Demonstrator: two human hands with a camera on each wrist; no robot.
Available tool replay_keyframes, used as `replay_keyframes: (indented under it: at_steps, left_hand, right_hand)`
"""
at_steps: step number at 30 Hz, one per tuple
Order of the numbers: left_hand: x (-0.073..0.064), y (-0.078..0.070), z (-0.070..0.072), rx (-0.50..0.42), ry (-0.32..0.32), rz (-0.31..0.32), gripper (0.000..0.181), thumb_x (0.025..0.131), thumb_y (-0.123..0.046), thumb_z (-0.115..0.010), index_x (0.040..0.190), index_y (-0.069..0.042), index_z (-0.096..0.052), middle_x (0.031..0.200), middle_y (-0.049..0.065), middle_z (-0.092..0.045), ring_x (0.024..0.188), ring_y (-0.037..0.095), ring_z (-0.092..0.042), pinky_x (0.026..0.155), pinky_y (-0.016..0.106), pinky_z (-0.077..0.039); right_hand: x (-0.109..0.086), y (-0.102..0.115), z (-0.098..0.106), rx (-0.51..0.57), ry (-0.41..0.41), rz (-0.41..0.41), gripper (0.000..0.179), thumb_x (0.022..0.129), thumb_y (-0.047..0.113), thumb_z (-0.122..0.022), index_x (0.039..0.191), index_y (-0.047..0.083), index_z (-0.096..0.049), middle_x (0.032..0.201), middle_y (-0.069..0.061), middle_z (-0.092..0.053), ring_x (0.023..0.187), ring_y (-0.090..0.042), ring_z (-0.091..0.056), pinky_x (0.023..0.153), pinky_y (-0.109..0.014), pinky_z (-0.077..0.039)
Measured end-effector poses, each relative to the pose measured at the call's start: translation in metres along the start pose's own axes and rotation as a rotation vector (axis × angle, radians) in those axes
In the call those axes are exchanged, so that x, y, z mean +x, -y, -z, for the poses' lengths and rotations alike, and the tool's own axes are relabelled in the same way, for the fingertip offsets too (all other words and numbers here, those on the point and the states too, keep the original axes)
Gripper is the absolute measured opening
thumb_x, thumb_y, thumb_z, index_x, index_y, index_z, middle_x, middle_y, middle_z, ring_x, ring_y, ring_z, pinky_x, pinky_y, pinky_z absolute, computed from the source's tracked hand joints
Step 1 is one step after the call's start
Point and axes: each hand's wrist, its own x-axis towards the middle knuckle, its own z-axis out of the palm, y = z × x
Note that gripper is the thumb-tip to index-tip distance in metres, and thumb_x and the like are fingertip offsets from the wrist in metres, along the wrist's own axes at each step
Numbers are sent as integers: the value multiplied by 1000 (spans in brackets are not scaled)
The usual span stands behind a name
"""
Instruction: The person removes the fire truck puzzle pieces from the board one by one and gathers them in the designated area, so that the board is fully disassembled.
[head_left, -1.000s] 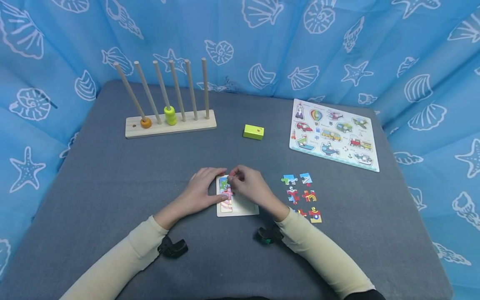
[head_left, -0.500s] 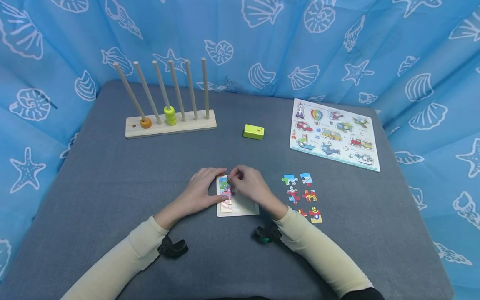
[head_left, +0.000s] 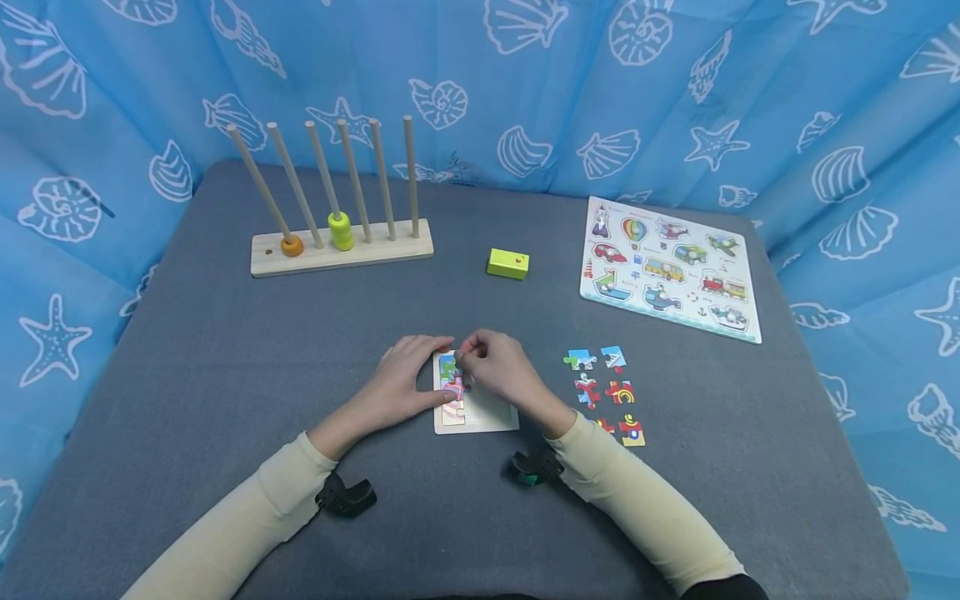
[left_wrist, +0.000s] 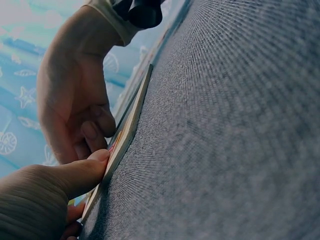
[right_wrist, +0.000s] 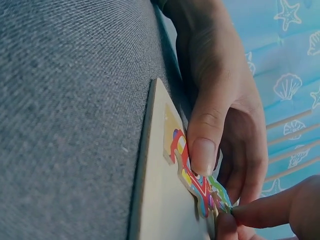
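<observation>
A small wooden puzzle board [head_left: 491, 418] lies on the table with a column of joined jigsaw pieces [head_left: 452, 414] along its left side. My left hand [head_left: 401, 377] holds the board's left side, thumb on the pieces and fingers toward the far edge. My right hand [head_left: 497, 367] is over the board's far part, fingers curled, thumb and forefinger pinching a jigsaw piece beside the left fingertips. In the right wrist view, those fingertips [right_wrist: 250, 212] meet the edge of the green piece [right_wrist: 220, 191]; they hide most of what they pinch.
Several loose jigsaw pieces [head_left: 619, 392] lie right of the board, one partly behind the right sleeve. Farther off are a peg rack [head_left: 375, 254] with orange and green beads, a yellow-green block [head_left: 507, 264] and a vehicle puzzle [head_left: 637, 296]. A patterned curtain [head_left: 480, 92] hangs behind the table.
The right wrist has shifted very slightly left, its fingers staying at the same spot on the board. The left hand and the loose pieces stay as they were.
</observation>
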Motion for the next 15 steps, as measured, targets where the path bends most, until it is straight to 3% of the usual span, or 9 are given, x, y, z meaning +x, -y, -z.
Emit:
replay_keyframes:
  at_steps: [15]
  left_hand:
    - [0,-1,0,0,10,16,75,81,-48,-73,142,-16,-44,135,2,-53,128,23,-42,104,50,-32]
  right_hand:
    - [3,2,3,4,27,-59,12,90,19,-65,87,8,-68,72,-1,-62,55,-10,-47,48,-23,-33]
